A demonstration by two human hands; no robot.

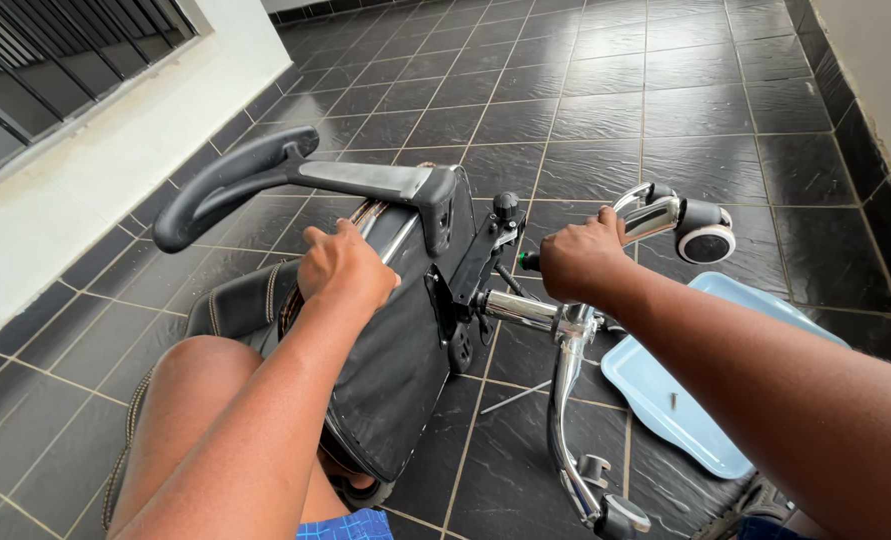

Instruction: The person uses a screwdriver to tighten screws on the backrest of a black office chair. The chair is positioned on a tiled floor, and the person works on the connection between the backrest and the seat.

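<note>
Tiles (665,100), dark, glossy, beneath overturned chair (395,360).

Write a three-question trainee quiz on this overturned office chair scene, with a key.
1. True or false: the left hand grips the edge of the chair seat.
2. What does the right hand hold? A) a chrome base leg B) the armrest C) the tray
3. What colour is the tray on the floor?

Key: 1 true; 2 A; 3 light blue.
</note>
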